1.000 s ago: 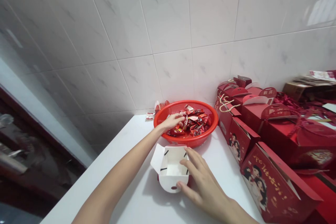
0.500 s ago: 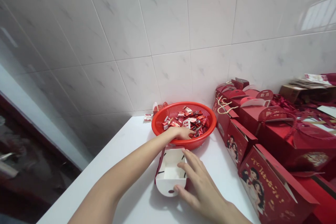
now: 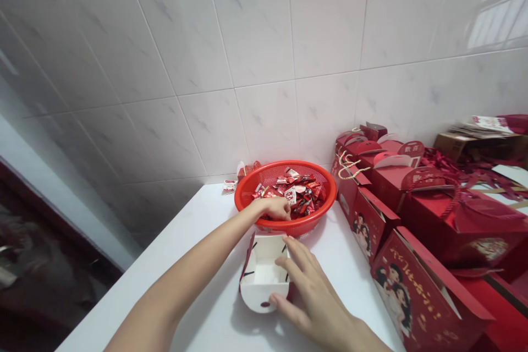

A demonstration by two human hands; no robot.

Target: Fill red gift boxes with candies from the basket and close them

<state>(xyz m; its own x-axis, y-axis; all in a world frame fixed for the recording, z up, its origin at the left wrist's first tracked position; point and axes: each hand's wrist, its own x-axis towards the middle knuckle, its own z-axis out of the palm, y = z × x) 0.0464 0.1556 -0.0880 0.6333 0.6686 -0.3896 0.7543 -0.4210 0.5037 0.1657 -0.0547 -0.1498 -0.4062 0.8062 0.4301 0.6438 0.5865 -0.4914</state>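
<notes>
My left hand [image 3: 278,208] is inside a red plastic basket [image 3: 246,206], low among wrapped candies [image 3: 303,192]. Its fingers are curled and closed, and whatever they hold is hidden. Just in front of the basket stands an uncovered paper gift box [image 3: 266,273], white inside, with a rounded front flap that has a hole in it. My right hand [image 3: 303,280] holds this box along its right side, the thumb at the front flap and the fingers at the right and far edges. No candy shows on the visible part of the box's floor.
Red gift boxes [image 3: 437,198] with rope handles crowd the right side of the white table [image 3: 198,286]. Printed red boxes [image 3: 412,291] line the near right. A small printed packet [image 3: 229,186] lies left of the basket. A tiled wall [image 3: 264,38] rises behind.
My left hand's fingers have curled closed in the candies, and the hand has drawn slightly toward the basket's near side. My right hand stays at the box. The view has shifted slightly.
</notes>
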